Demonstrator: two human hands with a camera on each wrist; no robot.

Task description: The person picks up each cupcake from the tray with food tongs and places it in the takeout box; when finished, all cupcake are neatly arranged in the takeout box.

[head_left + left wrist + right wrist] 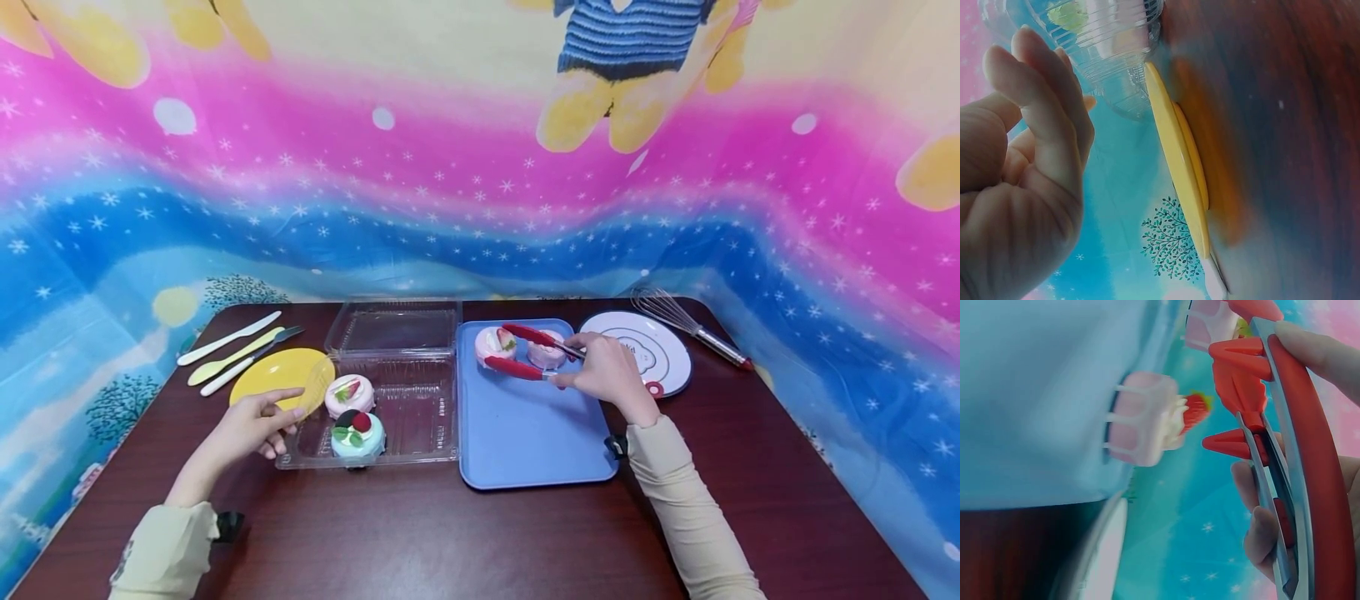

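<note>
My right hand [606, 371] grips a pair of red-tipped tongs [1310, 469] over the blue tray [536, 442]. The tongs' red heads stand apart, overlapping two pink toy cakes at the tray's far end: a left cake [491, 343] with a strawberry slice and a right cake [1144, 419]. My left hand [251, 425] pinches the left rim of a clear plastic box [412, 408], whose lid lies folded back. Inside the box are a pink cake [349, 397] with a strawberry and a mint-green cake [358, 435] with a berry and leaves.
A yellow plate [281, 371] lies behind the left hand, with white and yellow cutlery [232, 340] beyond it. Right of the tray, a white plate [671, 354] is partly behind the right hand. A whisk [682, 321] lies at the back right. A printed cloth [450, 167] hangs behind the table.
</note>
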